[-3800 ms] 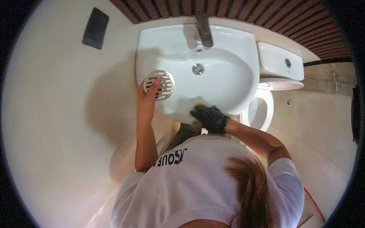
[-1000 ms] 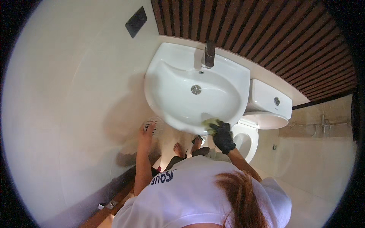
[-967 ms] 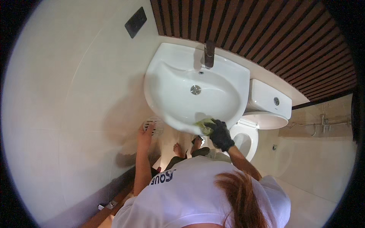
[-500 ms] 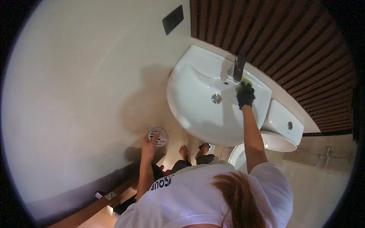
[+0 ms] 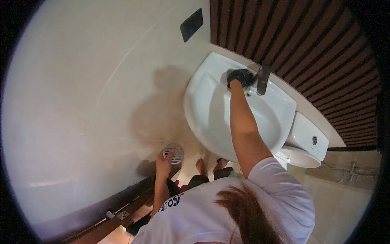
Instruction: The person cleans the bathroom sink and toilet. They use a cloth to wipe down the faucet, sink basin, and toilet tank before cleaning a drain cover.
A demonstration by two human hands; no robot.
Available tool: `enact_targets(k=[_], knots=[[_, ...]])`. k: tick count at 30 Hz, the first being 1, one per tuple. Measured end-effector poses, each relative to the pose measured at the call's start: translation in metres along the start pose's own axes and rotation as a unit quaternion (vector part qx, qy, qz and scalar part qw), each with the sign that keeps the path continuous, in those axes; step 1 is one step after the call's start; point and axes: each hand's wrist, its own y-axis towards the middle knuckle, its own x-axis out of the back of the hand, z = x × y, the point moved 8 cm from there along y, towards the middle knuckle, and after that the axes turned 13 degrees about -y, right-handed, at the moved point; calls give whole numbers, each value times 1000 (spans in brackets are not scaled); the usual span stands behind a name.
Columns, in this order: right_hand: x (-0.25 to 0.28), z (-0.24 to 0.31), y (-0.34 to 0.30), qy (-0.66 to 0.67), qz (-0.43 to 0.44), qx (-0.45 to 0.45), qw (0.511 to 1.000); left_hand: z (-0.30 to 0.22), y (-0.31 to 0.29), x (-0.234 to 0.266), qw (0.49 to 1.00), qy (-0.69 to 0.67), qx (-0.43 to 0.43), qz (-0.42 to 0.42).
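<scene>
Right hand [image 5: 239, 78] has moved left of faucet [image 5: 263, 80].

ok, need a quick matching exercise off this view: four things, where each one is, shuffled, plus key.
1. grate
2. right hand
3. toilet
4. black plate

A. right of the sink
B. in the bare left hand
C. on the pale wall
D. gloved, at the faucet

Pairs: 1-B, 2-D, 3-A, 4-C
</scene>
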Motion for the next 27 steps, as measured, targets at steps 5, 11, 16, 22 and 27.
enact_targets(k=[5, 11, 16, 22, 27], knots=[[-23, 54, 19, -69, -75, 109, 989, 26, 3, 11, 999, -31, 25, 17], [-14, 30, 20, 151, -210, 96, 961, -5, -2, 19, 1000, 24, 8, -10], [-33, 66, 44, 118, -210, 97, 966, -4, -9, 16, 999, -43, 6, -13], [-9, 127, 30, 204, -191, 273, 921, 50, -10, 41, 999, -23, 48, -7], [-61, 139, -49, 214, -283, 338, 872, 63, -3, 17, 990, 109, 1, 94]])
